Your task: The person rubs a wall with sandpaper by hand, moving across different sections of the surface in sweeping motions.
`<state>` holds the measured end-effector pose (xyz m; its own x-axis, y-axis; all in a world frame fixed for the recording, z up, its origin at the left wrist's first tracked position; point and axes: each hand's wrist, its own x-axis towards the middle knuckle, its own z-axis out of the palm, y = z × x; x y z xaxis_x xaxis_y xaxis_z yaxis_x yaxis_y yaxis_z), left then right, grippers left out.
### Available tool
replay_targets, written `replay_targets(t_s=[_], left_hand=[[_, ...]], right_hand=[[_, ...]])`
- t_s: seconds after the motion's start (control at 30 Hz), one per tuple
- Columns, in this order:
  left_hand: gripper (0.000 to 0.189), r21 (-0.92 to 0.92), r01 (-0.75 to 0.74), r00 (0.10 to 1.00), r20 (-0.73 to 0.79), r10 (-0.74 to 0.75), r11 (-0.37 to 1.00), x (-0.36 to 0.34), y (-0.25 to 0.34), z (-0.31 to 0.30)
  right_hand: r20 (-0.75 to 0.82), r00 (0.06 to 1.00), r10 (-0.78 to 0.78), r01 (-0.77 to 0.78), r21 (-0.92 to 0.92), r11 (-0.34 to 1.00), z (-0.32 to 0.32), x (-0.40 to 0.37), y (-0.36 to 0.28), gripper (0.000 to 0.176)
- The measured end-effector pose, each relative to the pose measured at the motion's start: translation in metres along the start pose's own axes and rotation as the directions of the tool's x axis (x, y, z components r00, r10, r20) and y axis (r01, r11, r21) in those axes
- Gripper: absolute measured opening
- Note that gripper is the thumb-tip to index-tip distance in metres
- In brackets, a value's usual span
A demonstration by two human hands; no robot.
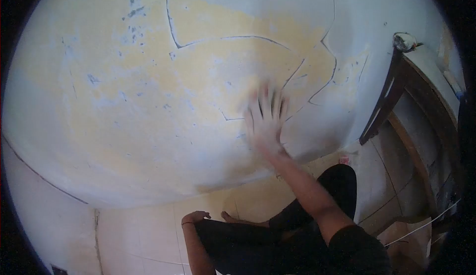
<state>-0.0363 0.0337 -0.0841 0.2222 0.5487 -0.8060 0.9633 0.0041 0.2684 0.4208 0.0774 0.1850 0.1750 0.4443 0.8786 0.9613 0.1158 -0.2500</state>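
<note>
My right hand (267, 119) reaches up to the wall (208, 84), palm toward it and fingers spread. Slight motion blur covers the fingertips, and anything under the palm is hidden. Around the hand, the wall has yellowish patches, blue-grey chipped spots and several dark crack lines. Lower down, my left hand (197, 217) rests over my bent left knee, its fingers loosely stretched and nothing visible in them. A thin band circles the left wrist.
Pale floor tiles (148, 235) meet the wall's foot. To the right stands a dark brown wooden frame (389, 96) with curved pieces, and a crumpled item (405, 41) sits on its top. A thin white cord (421, 225) runs at the lower right. My legs are folded near the wall.
</note>
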Motion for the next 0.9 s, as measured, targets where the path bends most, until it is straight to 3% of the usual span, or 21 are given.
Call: replay_targets(t_s=[0.13,0.23,0.3,0.37,0.43,0.47,0.57,0.7,0.8,0.87,0.9], left_hand=[[0.039,-0.02,0.069,0.997,-0.021,-0.07,0.997,-0.022,0.021,0.001],[0.039,-0.065,0.088,0.995,-0.043,-0.091,0.994,-0.025,0.018,0.004],[0.038,-0.018,0.071,0.997,-0.028,-0.072,0.997,-0.024,0.017,0.0],[0.038,0.011,0.08,0.997,-0.012,-0.08,0.997,-0.03,0.024,-0.002],[0.038,0.018,0.086,0.996,-0.004,-0.086,0.996,-0.031,0.028,-0.006],[0.038,0.018,0.085,0.996,-0.005,-0.085,0.996,-0.03,0.028,-0.006],[0.038,0.045,0.05,0.999,0.002,-0.05,0.998,-0.025,0.025,-0.006],[0.037,0.211,-0.175,0.98,-0.061,0.192,0.962,0.002,-0.02,0.009],[0.037,0.037,0.088,0.996,-0.025,-0.087,0.995,-0.043,0.039,-0.006],[0.037,0.177,-0.101,0.992,-0.054,0.112,0.979,-0.026,0.007,0.001],[0.037,0.247,-0.199,0.973,-0.067,0.222,0.948,-0.014,-0.003,0.002]], right_hand=[[0.234,0.972,-0.038,0.034,0.021,0.999,0.069,-0.184,0.04,0.051],[0.119,0.993,0.001,0.001,-0.017,1.0,0.046,-0.115,0.025,0.054],[0.105,0.99,0.098,-0.095,-0.03,0.995,0.009,-0.025,0.003,0.058],[-0.066,0.997,0.047,-0.045,0.034,0.998,-0.034,0.056,-0.01,0.058],[-0.144,0.989,0.046,-0.044,0.014,0.999,-0.045,0.09,-0.012,0.058],[-0.185,0.982,0.041,-0.041,0.004,0.999,-0.048,0.097,-0.012,0.058],[-0.054,0.999,0.009,-0.011,-0.024,1.0,-0.02,0.042,-0.006,0.056],[0.288,0.956,0.052,-0.064,0.032,0.997,0.05,-0.147,0.024,0.051],[0.234,0.971,0.056,-0.048,-0.038,0.998,0.046,-0.127,0.027,0.055],[0.325,0.946,0.01,0.016,-0.077,0.997,0.013,-0.035,0.01,0.054],[0.05,0.994,0.096,-0.095,-0.012,0.995,-0.008,0.018,-0.005,0.058]])
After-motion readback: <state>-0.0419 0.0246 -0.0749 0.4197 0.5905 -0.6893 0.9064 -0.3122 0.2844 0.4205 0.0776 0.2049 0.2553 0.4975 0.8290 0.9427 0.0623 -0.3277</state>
